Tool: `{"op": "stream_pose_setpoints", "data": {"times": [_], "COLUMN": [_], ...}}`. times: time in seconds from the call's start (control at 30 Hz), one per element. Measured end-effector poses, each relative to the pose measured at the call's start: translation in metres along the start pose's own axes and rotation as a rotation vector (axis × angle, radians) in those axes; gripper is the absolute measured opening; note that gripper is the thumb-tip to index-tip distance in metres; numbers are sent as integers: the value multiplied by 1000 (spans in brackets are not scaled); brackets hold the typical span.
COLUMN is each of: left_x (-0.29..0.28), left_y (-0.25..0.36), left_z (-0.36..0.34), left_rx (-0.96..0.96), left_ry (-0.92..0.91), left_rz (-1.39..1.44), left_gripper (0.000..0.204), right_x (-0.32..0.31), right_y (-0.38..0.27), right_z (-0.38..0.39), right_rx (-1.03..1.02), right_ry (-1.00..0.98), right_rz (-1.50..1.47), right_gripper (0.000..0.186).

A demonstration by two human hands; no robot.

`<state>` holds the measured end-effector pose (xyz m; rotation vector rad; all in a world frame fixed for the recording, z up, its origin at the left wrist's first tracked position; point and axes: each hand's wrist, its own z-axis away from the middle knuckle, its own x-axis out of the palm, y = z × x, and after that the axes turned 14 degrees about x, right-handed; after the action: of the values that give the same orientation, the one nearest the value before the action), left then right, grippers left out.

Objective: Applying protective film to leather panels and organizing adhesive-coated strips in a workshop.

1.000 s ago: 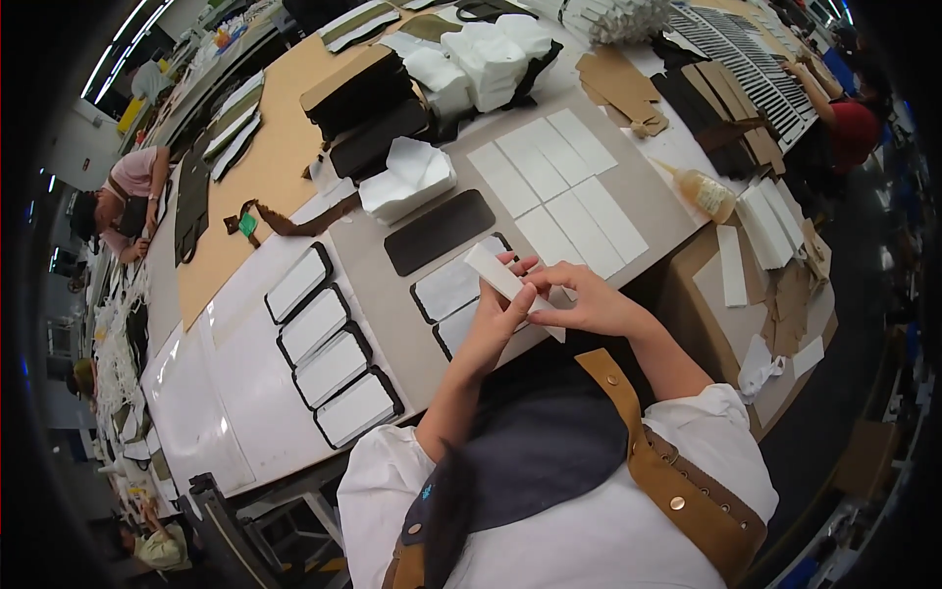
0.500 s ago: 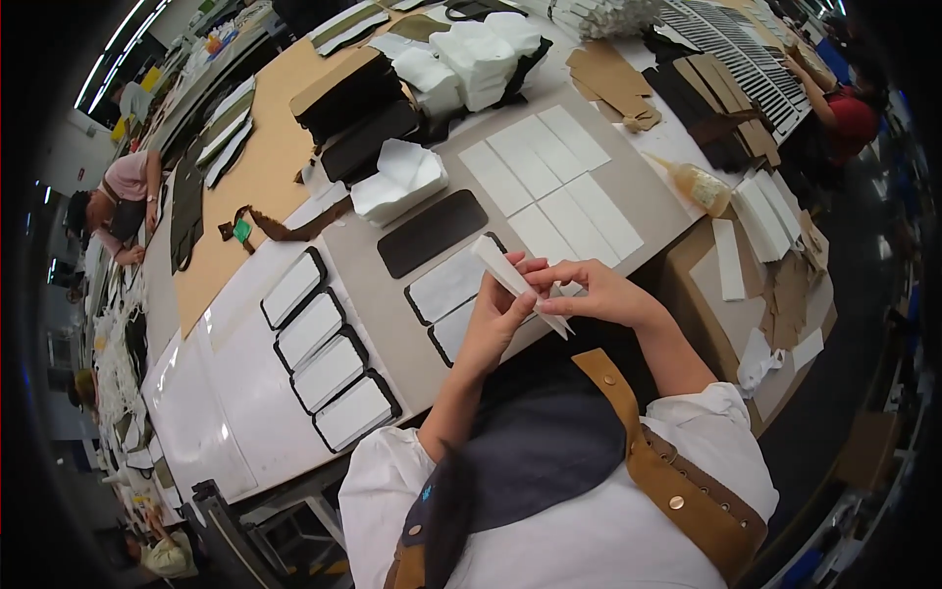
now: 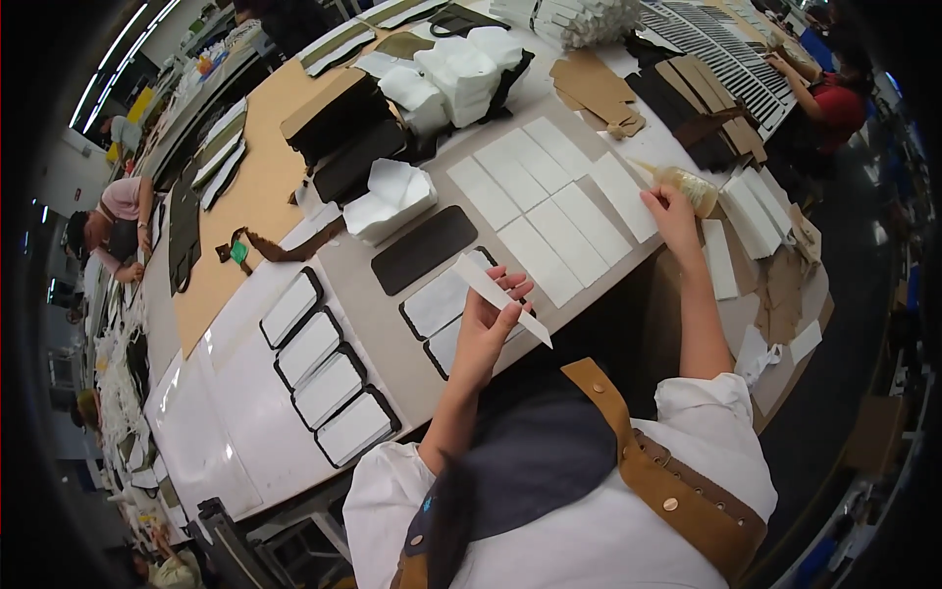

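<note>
My left hand (image 3: 488, 322) holds a long white strip (image 3: 500, 297) edge-on, just above the table's near edge. My right hand (image 3: 671, 208) has reached out to the right and grips a clear glue bottle (image 3: 687, 184) with a pointed nozzle, lying beside the row of white rectangular panels (image 3: 549, 211). Under my left hand lie dark-framed pieces with white inserts (image 3: 442, 304), and a bare dark piece (image 3: 424, 249) sits just beyond them.
More dark-framed white pieces (image 3: 329, 365) line the table's left part. Stacks of folded white material (image 3: 391, 200), dark stacks (image 3: 339, 133) and brown cardboard pieces (image 3: 594, 90) crowd the far side. A person in red (image 3: 834, 103) works at the right; another person (image 3: 118, 211) bends at far left.
My right hand let go of the white strip and moved out to the right onto the glue bottle. My left hand keeps the strip in about the same place.
</note>
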<state>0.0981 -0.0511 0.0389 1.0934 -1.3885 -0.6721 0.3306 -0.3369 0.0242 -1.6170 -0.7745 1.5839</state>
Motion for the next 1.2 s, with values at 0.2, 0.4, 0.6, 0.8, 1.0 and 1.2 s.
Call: {"op": "stream_pose_setpoints", "data": {"times": [0.2, 0.4, 0.6, 0.8, 1.0, 1.2], "left_x": [-2, -1, -2, -1, -1, -1], "left_y": [-2, -3, -6, -4, -6, -8], "left_z": [5, 4, 3, 4, 4, 4], "left_rx": [-20, -36, -40, -48, -47, -32], "left_ry": [9, 7, 5, 35, 19, 44], "left_rz": [-31, -44, -46, -16, -8, -33], "left_gripper": [64, 64, 63, 61, 61, 58], "right_x": [10, 13, 15, 19, 25, 39], "right_y": [22, 17, 24, 11, 8, -22], "right_z": [-9, -14, -18, -12, -1, 43], "right_rx": [-24, -74, -116, -94, -213, -472], "right_ry": [-17, -36, -37, -46, 153, 175], "right_rz": [241, 288, 281, 293, 533, 330], "right_gripper": [27, 26, 27, 27, 24, 36]}}
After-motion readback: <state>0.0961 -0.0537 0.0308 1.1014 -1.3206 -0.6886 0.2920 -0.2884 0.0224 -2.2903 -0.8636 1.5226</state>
